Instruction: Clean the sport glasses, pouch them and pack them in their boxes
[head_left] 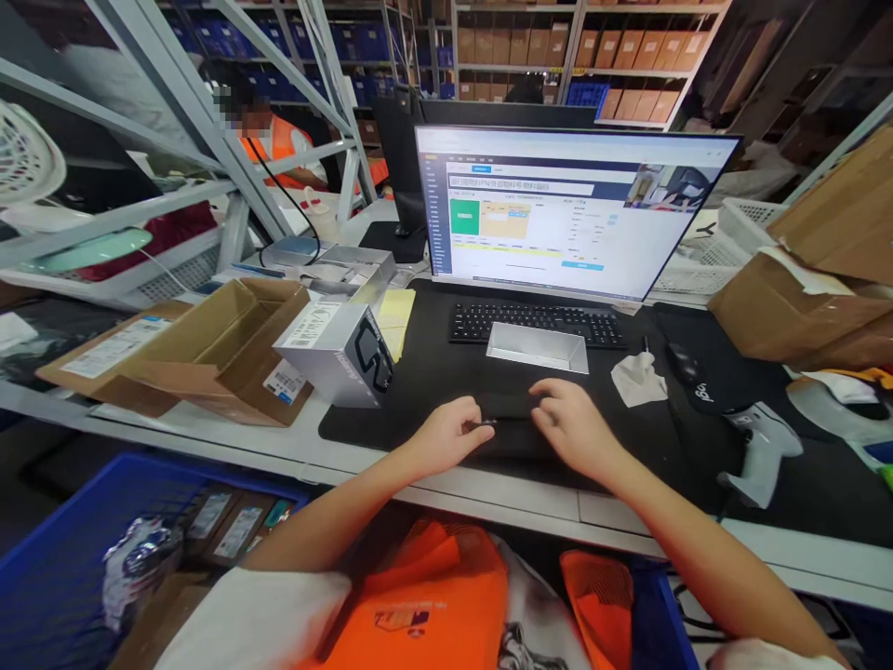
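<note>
Standing by the desk, I see both of the person's hands down on a small black item (507,408) lying flat on the black desk mat (419,372), near its front edge. It is hard to pick out: dark on dark, low and roughly oblong, matte, with one small bright glint at its left end. I can read no label or marking on it.

The left hand (452,435) comes in from seven o'clock, its fingers curled together and pinched on the item's left end. The right hand (573,428) comes in from four o'clock. Its fingers are a little apart and bent down over the right end, but they are blurred, and I cannot tell whether they grip or only rest there.

At twelve o'clock from the item sits a silver tray (537,346), then a black keyboard (537,323), then a wide monitor (572,209) showing a form page. At two o'clock lie a crumpled white wad (638,380) and, further out, a black mouse (684,363). A grey handheld scanner (760,451) stands at about three o'clock, well apart. At ten o'clock a grey product box (341,352) stands tilted – just beside an open cardboard box (216,349). Far off at eleven o'clock a co-worker in an orange vest (279,140) sits behind the racking.
</note>
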A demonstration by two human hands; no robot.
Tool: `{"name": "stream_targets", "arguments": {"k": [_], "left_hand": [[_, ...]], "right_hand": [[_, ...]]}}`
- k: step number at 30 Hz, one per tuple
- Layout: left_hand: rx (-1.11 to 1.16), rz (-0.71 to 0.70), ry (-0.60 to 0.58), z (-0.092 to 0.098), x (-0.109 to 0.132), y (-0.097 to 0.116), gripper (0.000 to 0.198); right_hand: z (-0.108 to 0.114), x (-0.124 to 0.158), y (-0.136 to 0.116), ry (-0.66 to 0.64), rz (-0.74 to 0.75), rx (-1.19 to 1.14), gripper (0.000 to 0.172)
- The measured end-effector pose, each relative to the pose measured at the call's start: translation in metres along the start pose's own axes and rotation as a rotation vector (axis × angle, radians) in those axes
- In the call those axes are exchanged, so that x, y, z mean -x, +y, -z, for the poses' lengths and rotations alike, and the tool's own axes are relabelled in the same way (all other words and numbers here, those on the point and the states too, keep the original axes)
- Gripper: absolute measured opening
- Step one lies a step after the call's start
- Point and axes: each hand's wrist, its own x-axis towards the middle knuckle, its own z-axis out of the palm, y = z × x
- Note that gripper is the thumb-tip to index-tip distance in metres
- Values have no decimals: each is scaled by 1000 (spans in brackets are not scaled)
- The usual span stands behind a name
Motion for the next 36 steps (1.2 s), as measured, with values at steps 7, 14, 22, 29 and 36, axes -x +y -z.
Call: {"name": "stream_targets", "arguments": {"k": [7,14,22,29,36], "left_hand": [[-230,1,72,1,0,-7,36],[-361,-461,232,-24,-22,19,35],[-256,-539,266,-37,-4,6,40],[-105,-157,178,-64,-7,-4,32],[-125,-125,54,-66,-23,10,76]], "right_hand": [[21,24,18,192,-254,-214,40],[13,20,3,198,-196,-183,35],[24,70,72,-86,-292,-226,41],[21,71,58,1,-216,86,14],[17,30,4,-49,143,239,16]]}}
